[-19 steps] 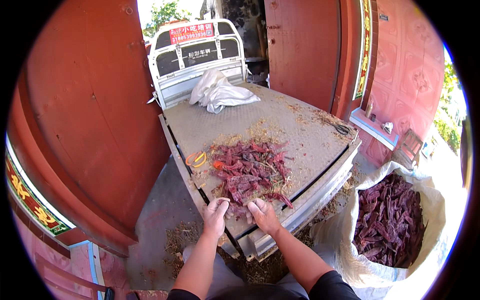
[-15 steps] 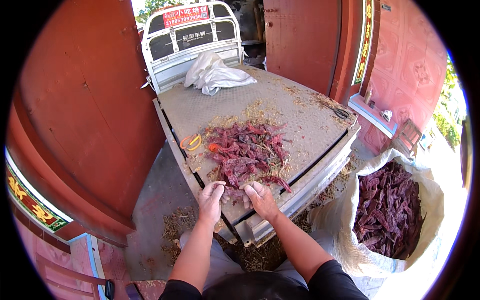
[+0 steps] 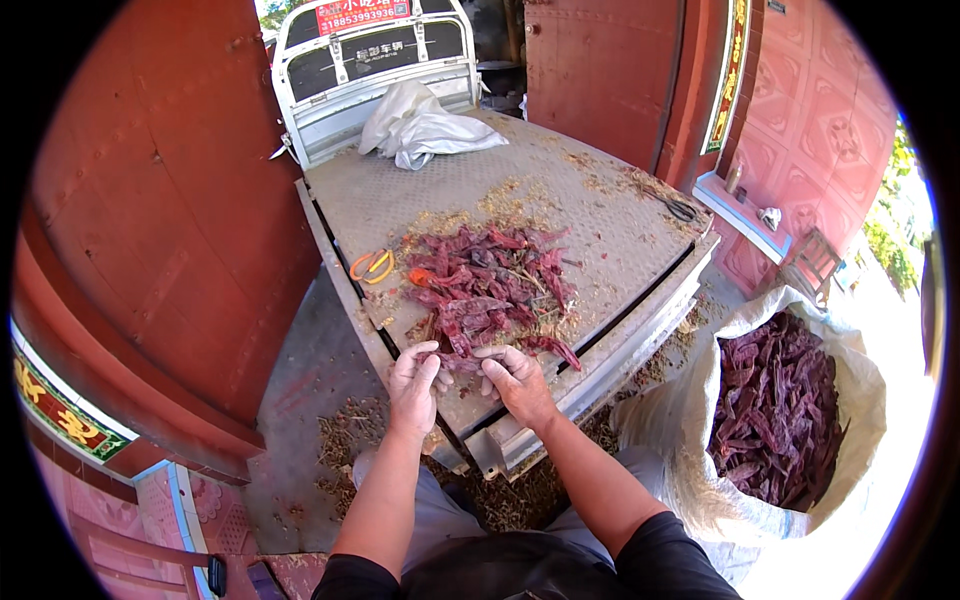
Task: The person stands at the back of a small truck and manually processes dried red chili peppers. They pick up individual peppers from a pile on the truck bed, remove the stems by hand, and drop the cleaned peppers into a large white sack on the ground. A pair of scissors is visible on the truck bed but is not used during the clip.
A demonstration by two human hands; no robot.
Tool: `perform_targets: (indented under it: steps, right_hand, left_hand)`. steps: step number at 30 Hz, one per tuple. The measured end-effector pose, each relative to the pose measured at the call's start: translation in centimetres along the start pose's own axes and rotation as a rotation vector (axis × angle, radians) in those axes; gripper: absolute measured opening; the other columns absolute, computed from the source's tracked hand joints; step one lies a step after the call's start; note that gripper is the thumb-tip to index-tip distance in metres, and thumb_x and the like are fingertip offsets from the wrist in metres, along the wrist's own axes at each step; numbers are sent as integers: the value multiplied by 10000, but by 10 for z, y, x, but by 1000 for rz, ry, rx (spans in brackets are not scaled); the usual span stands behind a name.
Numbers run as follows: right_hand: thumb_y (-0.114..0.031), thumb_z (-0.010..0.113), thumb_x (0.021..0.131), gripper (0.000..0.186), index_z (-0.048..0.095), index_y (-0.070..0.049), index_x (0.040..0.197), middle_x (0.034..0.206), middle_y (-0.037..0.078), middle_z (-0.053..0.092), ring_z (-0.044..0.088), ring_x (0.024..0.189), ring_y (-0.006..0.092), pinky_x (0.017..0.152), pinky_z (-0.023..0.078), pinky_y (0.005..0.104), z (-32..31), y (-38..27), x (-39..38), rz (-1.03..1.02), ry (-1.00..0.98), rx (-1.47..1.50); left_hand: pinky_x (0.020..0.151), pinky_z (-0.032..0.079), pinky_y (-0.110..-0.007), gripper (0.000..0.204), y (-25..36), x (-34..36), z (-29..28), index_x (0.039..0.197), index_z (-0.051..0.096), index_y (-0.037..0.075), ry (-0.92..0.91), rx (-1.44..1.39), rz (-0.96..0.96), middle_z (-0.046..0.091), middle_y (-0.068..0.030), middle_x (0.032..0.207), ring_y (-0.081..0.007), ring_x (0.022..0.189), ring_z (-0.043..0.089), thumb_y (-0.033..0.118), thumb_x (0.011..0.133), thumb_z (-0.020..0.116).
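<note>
Left hand (image 3: 413, 385) and right hand (image 3: 519, 383), both nearly closed, pinching one dried red pepper (image 3: 460, 363) between them.

Over the near corner of the truck bed (image 3: 625, 245), the left hand (image 3: 412, 385) and right hand (image 3: 513, 378) pinch a dried red pepper (image 3: 459, 363) between them. Beyond them lies a loose pile of dried peppers (image 3: 487, 280). A tool with orange and yellow handles (image 3: 371, 267) lies by the left edge, dark-handled scissors (image 3: 681, 210) near the right corner, and crumpled white sacking (image 3: 428, 132) toward the far edge. Past the rear edge, an open pale sack (image 3: 862, 395) stands filled with more peppers (image 3: 775, 410).
</note>
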State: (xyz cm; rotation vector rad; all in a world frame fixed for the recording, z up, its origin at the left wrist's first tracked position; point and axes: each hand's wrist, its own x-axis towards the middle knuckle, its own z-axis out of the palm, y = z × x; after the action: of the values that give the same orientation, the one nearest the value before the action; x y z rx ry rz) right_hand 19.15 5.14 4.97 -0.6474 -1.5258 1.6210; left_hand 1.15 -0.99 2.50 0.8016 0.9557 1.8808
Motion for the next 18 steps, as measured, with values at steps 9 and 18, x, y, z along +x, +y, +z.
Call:
perform_targets:
  steps: [9, 18]
  right_hand:
    - [-194, 605, 1008, 171, 666, -44, 1062, 745, 10, 658, 592, 654, 69, 584, 490, 251, 3, 4, 1, 41, 15, -30]
    - [-189, 622, 989, 178, 692, -29, 1025, 743, 25, 691, 605, 648, 83, 585, 491, 257, 8, 7, 1, -23, 94, -47]
  left_hand:
    - [633, 470, -244, 151, -8, 2, -11, 1100, 621, 49, -31, 87, 6, 654, -23, 880, -108, 706, 618, 143, 984, 641]
    - [619, 460, -252, 116, -7, 2, -10, 1062, 622, 56, -13, 36, 16, 657, -28, 864, -117, 690, 620, 147, 989, 634]
